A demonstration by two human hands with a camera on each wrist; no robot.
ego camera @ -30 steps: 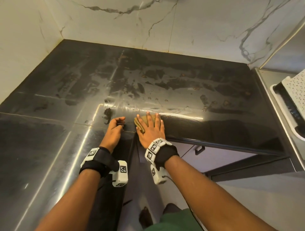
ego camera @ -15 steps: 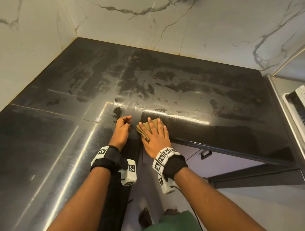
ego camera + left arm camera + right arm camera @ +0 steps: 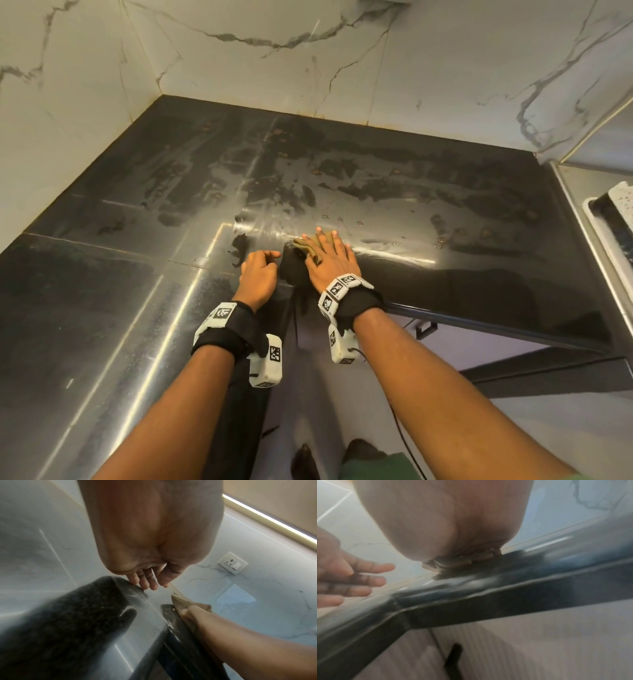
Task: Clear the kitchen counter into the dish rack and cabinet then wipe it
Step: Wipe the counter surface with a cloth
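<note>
1. The counter (image 3: 394,192) carries no dishes in any view, so the clearing looks done; wiping is the step in hand.
2. Wet smears and droplets cover its middle and back, while the near strip beside the cloth shines in streaks. By my judgement much of the surface is left to wipe.
3. The rack (image 3: 613,219) shows only at the right edge; its contents cannot be told.
4. The right hand (image 3: 327,262) lies flat, fingers spread, pressing the cloth (image 3: 306,247) onto the counter near its front edge.
5. The left hand (image 3: 258,274) rests just beside it at the inner corner, fingers loosely curled, holding nothing.
</note>
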